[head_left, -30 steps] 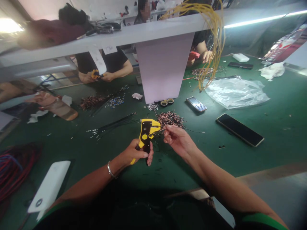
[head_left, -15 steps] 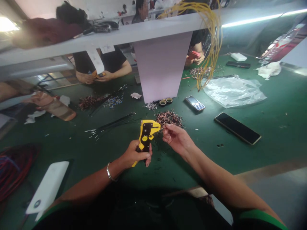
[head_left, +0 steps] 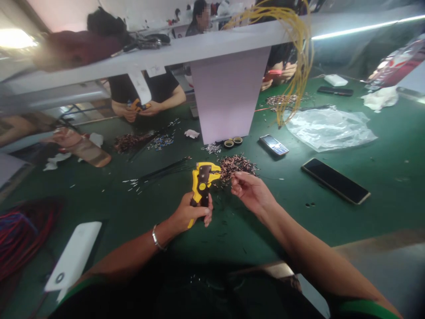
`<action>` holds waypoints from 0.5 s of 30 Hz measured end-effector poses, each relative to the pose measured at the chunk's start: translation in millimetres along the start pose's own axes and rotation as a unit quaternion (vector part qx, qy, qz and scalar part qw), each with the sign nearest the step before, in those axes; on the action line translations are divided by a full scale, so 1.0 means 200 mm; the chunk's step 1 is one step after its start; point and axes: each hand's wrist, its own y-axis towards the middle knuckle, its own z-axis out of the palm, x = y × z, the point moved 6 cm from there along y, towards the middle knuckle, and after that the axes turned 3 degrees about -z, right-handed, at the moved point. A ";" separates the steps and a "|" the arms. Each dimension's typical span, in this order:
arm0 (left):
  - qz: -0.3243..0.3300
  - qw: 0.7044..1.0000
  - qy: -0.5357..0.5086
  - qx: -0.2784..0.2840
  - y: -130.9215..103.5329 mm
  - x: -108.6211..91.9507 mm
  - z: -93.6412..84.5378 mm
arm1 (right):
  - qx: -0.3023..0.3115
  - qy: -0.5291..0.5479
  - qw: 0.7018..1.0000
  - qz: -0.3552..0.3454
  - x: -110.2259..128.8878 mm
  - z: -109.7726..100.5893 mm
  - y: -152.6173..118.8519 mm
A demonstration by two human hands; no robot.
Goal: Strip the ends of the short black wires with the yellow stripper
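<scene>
My left hand (head_left: 191,212) is closed round the handles of a yellow and black wire stripper (head_left: 201,182), its jaws pointing right. Just right of those jaws, my right hand (head_left: 252,190) pinches a thin dark wire (head_left: 270,177) between thumb and fingertips. One end of the wire, pale-tipped, sticks out to the right; the pinched end is too small to make out. Behind the fingertips lies a heap of short copper-coloured and black wire pieces (head_left: 238,165). A bundle of black wires (head_left: 162,170) with pale tips rests to the left.
A smartphone (head_left: 335,180) and a keypad phone (head_left: 274,145) lie at right, near a clear plastic bag (head_left: 328,128). Two tape rolls (head_left: 233,142) sit by the upright panel (head_left: 230,93). Yellow wires (head_left: 300,66) hang from the shelf. Co-workers' hands (head_left: 137,110) are across the table.
My right hand and the wire have drawn slightly away from the stripper's jaws, widening the gap. The stripper has shifted and tilted a little. The whole view has moved slightly.
</scene>
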 end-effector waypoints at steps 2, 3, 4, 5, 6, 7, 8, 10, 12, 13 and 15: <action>0.016 1.000 -0.008 -0.012 0.01 -0.02 -0.02 | 0.004 -0.018 1.000 -0.026 0.02 0.00 0.00; 0.024 0.999 -0.010 -0.023 0.02 -0.03 -0.03 | 0.003 -0.023 0.999 -0.034 0.03 0.00 -0.01; 0.032 0.999 -0.011 -0.034 0.03 -0.04 -0.05 | 0.000 -0.025 0.999 -0.038 0.03 0.00 -0.01; 0.040 0.998 -0.013 -0.043 0.03 -0.05 -0.07 | -0.005 -0.028 0.999 -0.040 0.03 0.01 -0.02; 0.048 0.998 -0.014 -0.047 0.04 -0.06 -0.08 | -0.009 -0.033 0.999 -0.040 0.03 0.01 -0.03; 0.054 0.997 -0.014 -0.049 0.04 -0.07 -0.09 | -0.013 -0.043 0.998 -0.041 0.02 0.02 -0.03; 0.060 0.997 -0.012 -0.050 0.05 -0.07 -0.09 | -0.015 -0.055 0.997 -0.043 0.02 0.03 -0.04; 0.069 0.996 -0.006 -0.050 0.05 -0.09 -0.10 | -0.010 -0.087 0.995 -0.049 0.00 0.05 -0.06; 0.079 0.996 0.002 -0.050 0.05 -0.10 -0.10 | 0.000 -0.112 0.992 -0.053 -0.02 0.07 -0.07; 0.083 0.995 0.006 -0.050 0.04 -0.10 -0.10 | 0.006 -0.122 0.991 -0.052 -0.03 0.08 -0.07; 0.085 0.995 0.014 -0.051 0.04 -0.10 -0.10 | 0.020 -0.136 0.989 -0.045 -0.06 0.09 -0.08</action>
